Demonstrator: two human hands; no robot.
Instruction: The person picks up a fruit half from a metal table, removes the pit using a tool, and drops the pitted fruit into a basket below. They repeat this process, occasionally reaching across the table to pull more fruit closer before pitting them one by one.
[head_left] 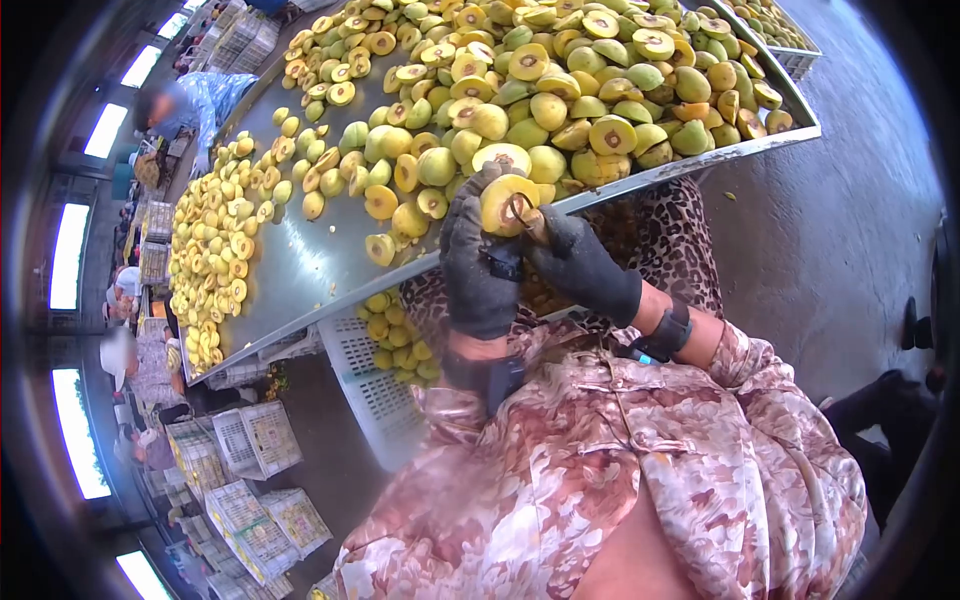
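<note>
My left hand (478, 262), in a dark glove, is closed around a halved yellow peach (497, 208), cut face up. In my right hand (592, 272), also gloved, is a pitting tool with a wooden handle (537, 228) and a curved metal loop. The loop lies at the brown centre of the peach half. Both hands are at the near edge of a metal table (310, 255), just in front of a large heap of peach halves (590, 95). Another peach half (503, 157) shows just beyond my left fingertips.
Pitted-looking halves (215, 250) lie spread at the table's left end. A white crate (365, 385) holding fruit stands below the table edge. Another person (195, 105) works across the table. Stacked crates (250, 440) stand on the floor at left; another fruit crate (775, 25) is at upper right.
</note>
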